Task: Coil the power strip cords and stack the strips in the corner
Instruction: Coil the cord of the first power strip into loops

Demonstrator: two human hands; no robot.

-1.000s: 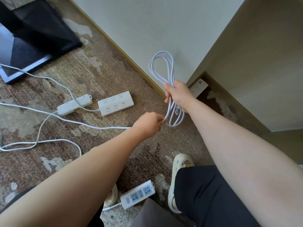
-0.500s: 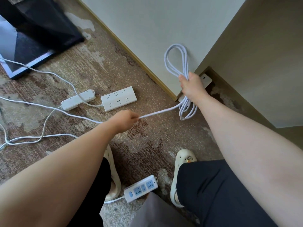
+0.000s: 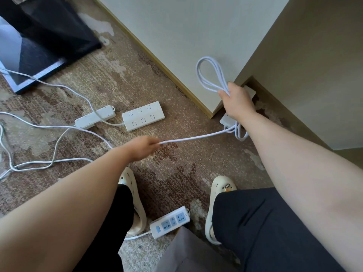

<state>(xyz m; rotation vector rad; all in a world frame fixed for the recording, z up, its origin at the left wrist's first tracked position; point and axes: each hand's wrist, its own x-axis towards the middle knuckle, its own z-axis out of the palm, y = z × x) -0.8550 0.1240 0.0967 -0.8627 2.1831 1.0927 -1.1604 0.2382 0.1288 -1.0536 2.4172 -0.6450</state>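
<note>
The right hand (image 3: pixel 238 103) is gripping the coiled cord (image 3: pixel 211 75) at two o'clock. The left hand (image 3: pixel 142 147) is pinching its straight run, with a six-socket strip (image 3: pixel 143 115) lying at eleven o'clock.

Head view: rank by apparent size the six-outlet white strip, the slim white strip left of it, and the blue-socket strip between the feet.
1. six-outlet white strip
2. blue-socket strip and slim white strip: similar length, and the blue-socket one lies nearer the camera, so no ranking between them.
</note>
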